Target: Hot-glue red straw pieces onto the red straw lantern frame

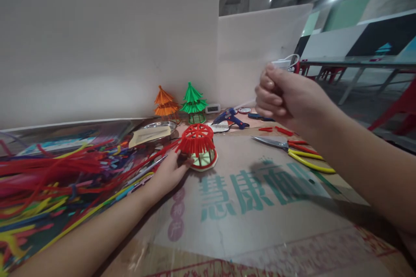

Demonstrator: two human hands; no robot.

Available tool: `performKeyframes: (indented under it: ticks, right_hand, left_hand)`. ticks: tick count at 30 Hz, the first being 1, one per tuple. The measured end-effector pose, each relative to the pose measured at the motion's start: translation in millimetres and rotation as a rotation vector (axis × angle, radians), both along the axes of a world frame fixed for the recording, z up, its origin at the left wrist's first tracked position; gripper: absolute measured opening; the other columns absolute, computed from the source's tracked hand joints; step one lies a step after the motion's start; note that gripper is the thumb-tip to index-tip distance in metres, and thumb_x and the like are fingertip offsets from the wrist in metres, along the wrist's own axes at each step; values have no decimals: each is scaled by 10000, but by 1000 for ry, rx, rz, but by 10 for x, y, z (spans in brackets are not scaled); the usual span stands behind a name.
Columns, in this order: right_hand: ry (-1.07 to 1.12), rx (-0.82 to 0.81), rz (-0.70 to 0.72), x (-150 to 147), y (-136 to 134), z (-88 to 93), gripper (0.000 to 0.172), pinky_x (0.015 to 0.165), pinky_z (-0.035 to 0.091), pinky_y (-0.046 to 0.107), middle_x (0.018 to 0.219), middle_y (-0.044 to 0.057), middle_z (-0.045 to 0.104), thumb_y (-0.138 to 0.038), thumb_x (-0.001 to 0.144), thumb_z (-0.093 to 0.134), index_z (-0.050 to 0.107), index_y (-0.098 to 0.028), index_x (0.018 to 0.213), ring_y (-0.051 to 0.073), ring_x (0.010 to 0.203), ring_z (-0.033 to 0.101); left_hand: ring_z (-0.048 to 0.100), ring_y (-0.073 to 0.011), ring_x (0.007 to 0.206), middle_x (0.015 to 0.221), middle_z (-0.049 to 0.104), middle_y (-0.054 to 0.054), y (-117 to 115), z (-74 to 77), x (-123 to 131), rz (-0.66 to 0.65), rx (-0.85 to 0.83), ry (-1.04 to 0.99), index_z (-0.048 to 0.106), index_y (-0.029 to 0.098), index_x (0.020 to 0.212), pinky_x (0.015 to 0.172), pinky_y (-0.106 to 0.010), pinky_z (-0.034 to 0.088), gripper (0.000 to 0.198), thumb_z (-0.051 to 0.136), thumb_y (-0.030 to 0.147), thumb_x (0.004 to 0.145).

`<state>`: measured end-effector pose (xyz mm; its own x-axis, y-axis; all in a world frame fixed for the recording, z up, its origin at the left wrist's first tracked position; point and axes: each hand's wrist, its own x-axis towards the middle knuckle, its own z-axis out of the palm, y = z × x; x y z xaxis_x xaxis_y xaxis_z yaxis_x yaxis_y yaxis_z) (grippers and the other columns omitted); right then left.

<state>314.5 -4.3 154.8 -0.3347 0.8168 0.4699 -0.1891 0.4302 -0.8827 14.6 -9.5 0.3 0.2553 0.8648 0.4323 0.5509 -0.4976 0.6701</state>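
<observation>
My left hand (170, 173) rests low on the left, its thumb and fingers closed on the near left side of a small red pavilion model (197, 139). The model looks built of fuzzy pipe cleaners, with a spoked ring on top, a fringed roof and a pale green base. Raised at the right is my right hand (279, 91), its fingers curled into a fist; what they hold, if anything, is hidden. Behind that fist appears a small white object with a looped cord (286, 62); I cannot tell whether the hand touches it.
Orange (166, 104) and green pavilion models (194, 106) stand at the back. Nearby lie a blue glue gun (230, 117), a metal dish (159, 129) and red snippets (284, 131). Yellow-handled scissors (300, 158) lie right; pipe cleaners (48, 173) heap left. Cardboard (247, 229) covers the table.
</observation>
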Motion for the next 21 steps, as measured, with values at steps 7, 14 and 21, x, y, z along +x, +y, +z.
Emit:
performKeyframes:
  ticks: [7,14,21]
  right_hand:
    - [-974,624,-365,95,78,-379,76,924,508,429,1157,123,719,-230,838,708,745,-198,898,290,1088,656]
    - [-1351,683,-135,-52,-623,-643,512,1061,473,489,1321,179,677,-94,887,582,621,-149,1394,317,1242,609]
    - [-956,429,229,-724,-1299,-415,411,1047,505,378,1373,124,677,-296,976,600,647,-186,1369,260,1214,647]
  left_hand:
    - [697,-264,990,1086,734,-117,70,-76,4,-37,43,-11,642,163,1130,936,-429,567,278,604,349,927]
    - [582,-305,1306,1405,616,-171,-8,-11,-50,-76,172,98,546,165,1392,1124,-473,453,672,773,360,791]
    - [677,-261,640,537,637,-68,-244,1213,-505,279,43,720,622,217,543,690,-328,522,194,724,294,690]
